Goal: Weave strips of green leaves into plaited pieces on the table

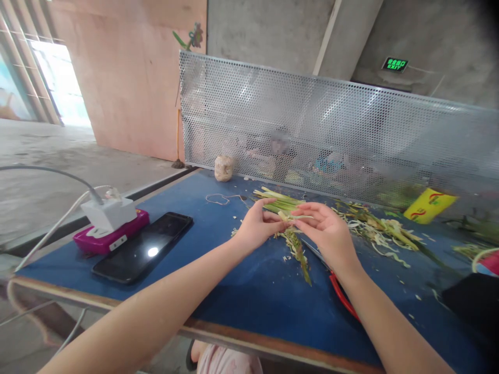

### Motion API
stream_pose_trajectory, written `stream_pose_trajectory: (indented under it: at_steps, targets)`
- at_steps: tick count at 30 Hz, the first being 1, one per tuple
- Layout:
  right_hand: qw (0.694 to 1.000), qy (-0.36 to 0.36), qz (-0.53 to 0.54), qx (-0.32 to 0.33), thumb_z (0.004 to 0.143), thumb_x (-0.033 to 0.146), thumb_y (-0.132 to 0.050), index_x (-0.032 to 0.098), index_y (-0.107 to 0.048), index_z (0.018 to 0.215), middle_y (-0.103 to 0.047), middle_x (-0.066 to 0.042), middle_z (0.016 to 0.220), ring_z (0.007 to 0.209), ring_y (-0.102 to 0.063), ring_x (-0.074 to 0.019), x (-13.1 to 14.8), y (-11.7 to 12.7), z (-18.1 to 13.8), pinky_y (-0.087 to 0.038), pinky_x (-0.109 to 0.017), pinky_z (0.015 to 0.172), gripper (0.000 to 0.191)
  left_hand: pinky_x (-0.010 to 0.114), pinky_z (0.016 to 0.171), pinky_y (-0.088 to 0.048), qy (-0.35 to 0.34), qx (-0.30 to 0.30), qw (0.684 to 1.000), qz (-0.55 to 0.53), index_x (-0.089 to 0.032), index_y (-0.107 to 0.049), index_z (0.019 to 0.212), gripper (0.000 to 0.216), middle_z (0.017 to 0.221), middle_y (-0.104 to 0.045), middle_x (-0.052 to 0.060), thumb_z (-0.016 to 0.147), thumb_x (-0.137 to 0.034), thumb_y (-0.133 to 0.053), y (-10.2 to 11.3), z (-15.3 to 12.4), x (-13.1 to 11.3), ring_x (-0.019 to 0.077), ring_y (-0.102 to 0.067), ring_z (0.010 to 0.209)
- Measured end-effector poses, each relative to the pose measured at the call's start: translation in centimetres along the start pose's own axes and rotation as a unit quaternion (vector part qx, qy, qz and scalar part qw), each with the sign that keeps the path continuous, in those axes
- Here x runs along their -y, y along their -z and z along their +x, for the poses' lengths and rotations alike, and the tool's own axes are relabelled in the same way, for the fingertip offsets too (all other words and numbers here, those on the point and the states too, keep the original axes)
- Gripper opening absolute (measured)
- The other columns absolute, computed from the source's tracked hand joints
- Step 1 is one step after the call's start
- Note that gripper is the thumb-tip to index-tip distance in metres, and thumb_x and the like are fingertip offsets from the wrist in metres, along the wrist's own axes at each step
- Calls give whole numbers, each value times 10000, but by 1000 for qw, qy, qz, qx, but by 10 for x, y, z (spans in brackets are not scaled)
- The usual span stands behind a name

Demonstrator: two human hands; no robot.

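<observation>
My left hand [255, 226] and my right hand [329, 234] meet over the middle of the blue table, fingertips pinched together. Between them is a thin, pale green plant strip [286, 217], its exact shape partly hidden by the fingers. Just behind the hands lies a bundle of green stalks [268, 195]. Below the fingertips, a frayed yellow-green plant piece [298, 252] points toward me; whether it joins the strip I cannot tell. Red-handled scissors [343, 297] lie partly under my right wrist, their metal blades reaching toward the plant scraps.
Peelings and stalks [384, 231] litter the right side, near a yellow packet [431, 205]. At left are a black phone [144, 246], a purple power strip [113, 236] and a white charger [109, 213] with cables. A perforated metal screen [312, 119] borders the table's back.
</observation>
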State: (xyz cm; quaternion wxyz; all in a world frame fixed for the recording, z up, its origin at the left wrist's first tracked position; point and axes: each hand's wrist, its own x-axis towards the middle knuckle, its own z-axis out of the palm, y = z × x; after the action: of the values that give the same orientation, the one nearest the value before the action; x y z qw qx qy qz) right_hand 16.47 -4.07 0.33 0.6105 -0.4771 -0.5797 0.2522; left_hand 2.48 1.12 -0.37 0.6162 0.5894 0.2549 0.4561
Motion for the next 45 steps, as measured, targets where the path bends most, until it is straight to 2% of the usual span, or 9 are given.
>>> stream_pose_trajectory:
  at_steps: [5,9,14,22,25,29,33,39,45]
  targets:
    - [999,10,-40,-3,652,226,-666,191,-547,778,-635,-23,768,697,-629,-152,-2,1,0,-528,-285,660,176,180,467,-354,8,-9,999,31,-111,-396,1110,557,575,-605,-26,622,-85,-662,0,0,-1,74,-530,496]
    - [991,70,-119,2,684,233,-637,184,-571,747,-627,-30,745,705,-619,-157,-3,0,-3,-522,-310,707,104,181,447,-351,0,-5,999,34,-107,-389,1111,569,575,-607,-21,614,-94,-665,1,1,1,79,-525,482]
    - [975,136,-174,1,708,229,-607,186,-574,779,-617,-42,794,707,-620,-161,-4,-1,-3,-534,-307,671,89,183,436,-349,4,1,999,36,-109,-378,1108,568,549,-599,-26,613,-95,-657,1,2,2,84,-521,469]
    - [923,214,-321,-5,755,221,-549,223,-641,779,-685,-21,779,652,-636,-168,4,0,-9,-530,-314,646,95,182,430,-342,19,-8,999,46,-92,-369,1123,586,535,-590,-30,613,-96,-657,1,0,0,72,-493,442]
    - [920,225,-322,10,763,212,-527,231,-634,893,-687,-24,848,710,-643,-173,3,1,-9,-528,-329,693,170,186,432,-345,21,-17,999,45,-95,-371,1124,589,552,-599,-22,610,-97,-659,1,1,1,85,-517,463]
    - [921,213,-322,42,734,162,-532,209,-574,1030,-675,-33,881,666,-627,-154,0,0,-8,-524,-329,693,303,187,430,-344,33,-37,998,42,-92,-365,1128,608,545,-595,-25,599,-85,-665,1,2,2,91,-525,468]
    - [905,246,-343,45,743,140,-507,201,-568,1016,-663,-53,898,750,-621,-175,-3,-2,-9,-513,-329,704,286,185,431,-347,39,-42,998,36,-78,-352,1135,612,515,-578,-39,604,-82,-658,0,1,2,81,-507,447]
    - [904,244,-349,29,769,139,-484,209,-547,1000,-656,-43,830,703,-623,-166,-4,-3,-11,-511,-326,699,249,182,444,-349,36,-42,998,42,-92,-365,1112,561,507,-575,-51,611,-33,-609,-3,-1,1,78,-516,450]
    - [869,296,-394,40,804,155,-454,209,-528,1040,-652,-62,879,798,-616,-194,-6,-4,-11,-500,-349,748,253,176,425,-334,23,-39,997,57,-102,-366,1094,546,465,-548,-79,603,-19,-591,-2,0,4,61,-471,404]
